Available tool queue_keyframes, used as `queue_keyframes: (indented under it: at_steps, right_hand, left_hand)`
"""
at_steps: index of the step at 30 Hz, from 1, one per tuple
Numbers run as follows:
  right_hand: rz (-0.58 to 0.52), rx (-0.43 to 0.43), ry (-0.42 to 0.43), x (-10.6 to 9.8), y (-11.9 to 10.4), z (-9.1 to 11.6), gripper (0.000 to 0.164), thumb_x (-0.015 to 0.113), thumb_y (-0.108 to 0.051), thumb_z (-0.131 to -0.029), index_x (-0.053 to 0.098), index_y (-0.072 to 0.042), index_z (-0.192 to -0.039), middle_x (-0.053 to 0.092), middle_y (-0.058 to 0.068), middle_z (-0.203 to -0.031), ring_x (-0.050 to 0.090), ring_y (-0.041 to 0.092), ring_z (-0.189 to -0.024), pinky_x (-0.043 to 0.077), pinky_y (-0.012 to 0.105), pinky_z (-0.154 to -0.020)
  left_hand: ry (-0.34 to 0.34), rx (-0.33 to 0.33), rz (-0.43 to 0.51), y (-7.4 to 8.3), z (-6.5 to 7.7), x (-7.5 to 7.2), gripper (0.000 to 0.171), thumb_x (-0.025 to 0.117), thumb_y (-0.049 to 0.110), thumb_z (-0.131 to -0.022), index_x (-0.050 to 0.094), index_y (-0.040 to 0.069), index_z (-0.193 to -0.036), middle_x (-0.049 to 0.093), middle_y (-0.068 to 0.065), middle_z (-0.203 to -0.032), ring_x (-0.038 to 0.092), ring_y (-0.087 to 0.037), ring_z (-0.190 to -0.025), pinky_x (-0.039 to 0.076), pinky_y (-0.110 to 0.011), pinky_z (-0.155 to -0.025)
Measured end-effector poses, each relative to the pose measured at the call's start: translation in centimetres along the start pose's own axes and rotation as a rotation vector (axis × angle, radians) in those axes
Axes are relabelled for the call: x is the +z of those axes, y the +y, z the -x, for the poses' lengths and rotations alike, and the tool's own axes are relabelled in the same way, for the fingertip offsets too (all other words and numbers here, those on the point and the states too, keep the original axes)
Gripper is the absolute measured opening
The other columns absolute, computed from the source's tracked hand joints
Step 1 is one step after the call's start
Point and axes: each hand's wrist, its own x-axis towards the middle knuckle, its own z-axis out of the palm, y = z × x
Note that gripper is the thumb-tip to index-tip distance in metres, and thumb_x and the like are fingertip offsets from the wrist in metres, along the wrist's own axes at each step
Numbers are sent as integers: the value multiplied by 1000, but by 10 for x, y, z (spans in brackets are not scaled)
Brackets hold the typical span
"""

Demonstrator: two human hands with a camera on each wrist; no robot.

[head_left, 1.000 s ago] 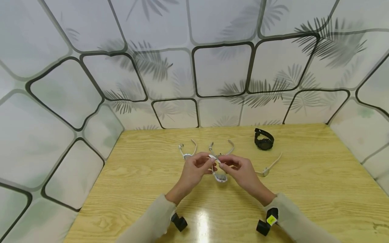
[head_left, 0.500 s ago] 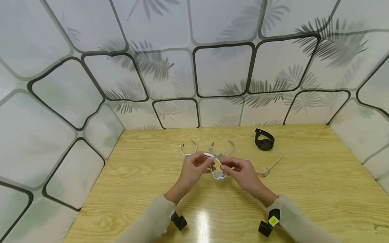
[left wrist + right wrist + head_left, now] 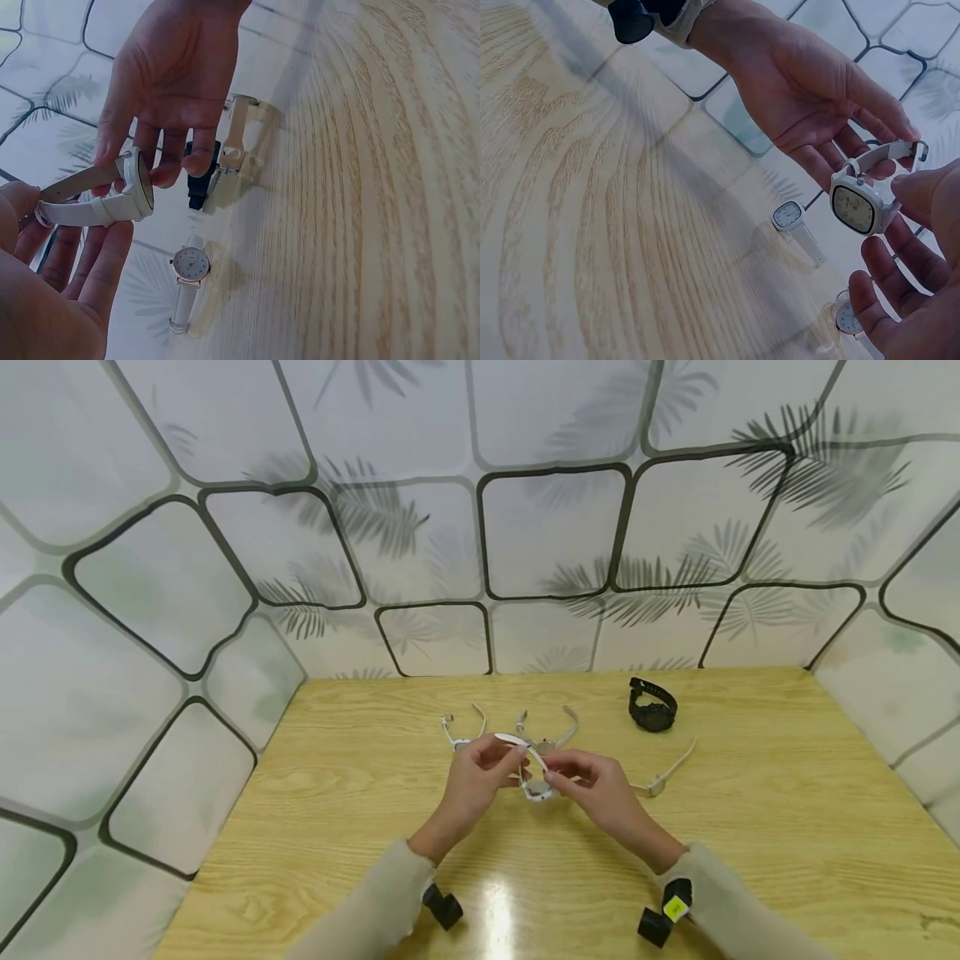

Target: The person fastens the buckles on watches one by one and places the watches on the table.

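Note:
Between my two hands, above the wooden table, hangs a white wristwatch (image 3: 539,791) with a squarish dial (image 3: 855,211). Its white strap (image 3: 86,213) is looped, and the buckle (image 3: 921,151) shows in the right wrist view. My left hand (image 3: 471,781) pinches the strap at the buckle end with thumb and fingers. On the strap's other side, my right hand (image 3: 597,785) pinches it with thumb and fingertips. Just behind the hands lie a watch with a round face (image 3: 545,747) and, to its left, another white watch (image 3: 461,743), partly covered by my left hand.
A pale slim watch (image 3: 657,785) lies right of my right hand. Farther back on the right rests a black watch (image 3: 654,718). The wooden table (image 3: 337,827) ends against a patterned wall covering (image 3: 555,535) at the back and sides.
The free strap end has slid up and left, so more of it shows above my left hand. The watch case has shifted slightly left. The other watches stay where they were.

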Motion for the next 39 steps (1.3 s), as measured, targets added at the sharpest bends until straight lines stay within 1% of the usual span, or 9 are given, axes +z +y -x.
queue_keyframes:
  at_steps: [5, 8, 12, 19, 22, 26, 29, 33, 39]
  right_hand:
    - [-11, -8, 2, 1, -1, 0, 28, 72, -22, -99, 73, -5, -120, 73, 14, -112, 69, 21, -97, 60, 30, -79]
    - [-16, -24, 2, 2, -1, 0, 25, 72, -23, -99, 74, -9, -119, 74, 10, -114, 70, 20, -99, 60, 31, -80]
    - [-11, -36, 2, 3, -2, -1, 23, 72, -21, -99, 75, -10, -118, 74, 8, -113, 71, 22, -99, 60, 31, -80]
    - [-13, -36, 1, 2, -3, 0, 23, 71, -20, -100, 74, -9, -120, 74, 10, -113, 70, 28, -100, 60, 31, -80]
    - [7, -52, -1, -1, -3, -1, 24, 70, -20, -100, 73, -9, -122, 74, 9, -114, 70, 26, -99, 61, 32, -79]
    - [51, -92, 6, -9, -7, -6, 26, 69, -21, -101, 73, -11, -125, 73, 6, -117, 70, 23, -100, 61, 32, -79]
    - [86, -115, 9, -15, -15, -12, 27, 69, -23, -102, 72, -13, -127, 73, 5, -118, 70, 22, -102, 60, 31, -80]
    - [146, -140, -6, -22, -29, -23, 28, 68, -24, -102, 71, -16, -128, 73, 3, -120, 69, 21, -107, 60, 31, -81]
    - [235, -189, -82, -20, -49, -38, 27, 70, -23, -100, 73, -18, -127, 69, -1, -118, 64, 19, -96, 59, 36, -81]
  left_hand:
    - [5, 5, -19, -1, 0, 1, 21, 71, 18, -100, 72, -1, -109, 74, -22, -100, 73, -29, -85, 63, -39, -74]
    - [-11, -7, -29, -2, 0, 4, 22, 73, 18, -98, 72, -2, -109, 74, -21, -99, 73, -25, -82, 63, -38, -73]
    - [-16, -13, -39, -2, 2, 6, 21, 74, 17, -98, 73, -1, -108, 74, -20, -97, 72, -20, -80, 63, -38, -72]
    - [-13, 9, -55, -1, 1, 7, 20, 74, 17, -97, 74, -1, -107, 74, -22, -96, 73, -27, -81, 63, -40, -72]
    - [-6, 44, -114, -1, 0, 7, 20, 75, 19, -97, 75, 0, -105, 75, -19, -93, 73, -28, -80, 63, -39, -71]
    - [21, 136, -272, 0, -4, 6, 18, 76, 23, -96, 78, 6, -102, 76, -8, -88, 72, -21, -78, 61, -32, -73]
    - [43, 199, -369, 1, -6, 5, 14, 77, 22, -95, 79, 8, -96, 76, -4, -85, 71, -17, -76, 60, -28, -71]
    - [46, 236, -422, 1, -10, 3, 10, 78, 18, -94, 78, 8, -93, 74, -4, -82, 70, -15, -73, 60, -25, -66]
    - [31, 276, -443, -2, -14, 3, 10, 77, 16, -95, 79, 7, -97, 73, -4, -80, 70, -18, -72, 60, -25, -64]
